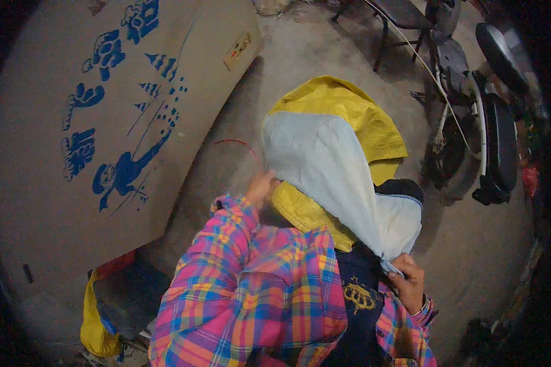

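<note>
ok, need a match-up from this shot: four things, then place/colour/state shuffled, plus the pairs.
Things
1. Right hand
2. Yellow fabric
3. Large pale panel
4. Left hand

Place, colour or state
A. At the picture's left, bearing blue markings
B. Fingers at the left edge of the pale blue fabric
C. Pinching the pale blue fabric's lower end
D. Showing above and below the pale blue fabric in the picture

Pairs: 1-C, 2-D, 3-A, 4-B

Two hands (261, 188) (409, 281), one cloth bundle (324, 147), one plaid shirt (245, 287) show.
</note>
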The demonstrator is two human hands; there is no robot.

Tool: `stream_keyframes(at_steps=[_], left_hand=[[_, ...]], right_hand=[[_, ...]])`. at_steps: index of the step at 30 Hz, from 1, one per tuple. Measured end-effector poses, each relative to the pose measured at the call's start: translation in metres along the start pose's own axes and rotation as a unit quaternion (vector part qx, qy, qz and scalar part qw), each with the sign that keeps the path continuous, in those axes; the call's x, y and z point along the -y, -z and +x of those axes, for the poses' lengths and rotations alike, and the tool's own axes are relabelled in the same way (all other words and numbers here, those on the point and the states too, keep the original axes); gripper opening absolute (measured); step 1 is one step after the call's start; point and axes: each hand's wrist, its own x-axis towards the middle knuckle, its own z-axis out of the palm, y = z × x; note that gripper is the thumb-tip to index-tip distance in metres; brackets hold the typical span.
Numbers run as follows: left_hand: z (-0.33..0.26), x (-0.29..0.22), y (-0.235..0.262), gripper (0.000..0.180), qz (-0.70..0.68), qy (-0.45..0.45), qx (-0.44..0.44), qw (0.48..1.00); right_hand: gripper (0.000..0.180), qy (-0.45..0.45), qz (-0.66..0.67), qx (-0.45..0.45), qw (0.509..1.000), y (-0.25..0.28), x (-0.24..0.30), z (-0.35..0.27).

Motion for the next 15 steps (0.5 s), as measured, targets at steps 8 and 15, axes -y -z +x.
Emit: stream_keyframes(at_steps=[8, 15], left_hand=[[0.009, -0.035, -0.014, 0.015, -0.006, -0.031, 0.019, 0.999], [0.006, -0.138, -0.036, 0.022, 0.033, -0.227, -0.028, 0.973]], right_hand=[[0.008, -0.028, 0.040, -0.070, 0.996, 0.003, 0.003, 0.004], [0.016, 0.048, -0.009, -0.224, 0.973, 0.035, 0.016, 0.031]])
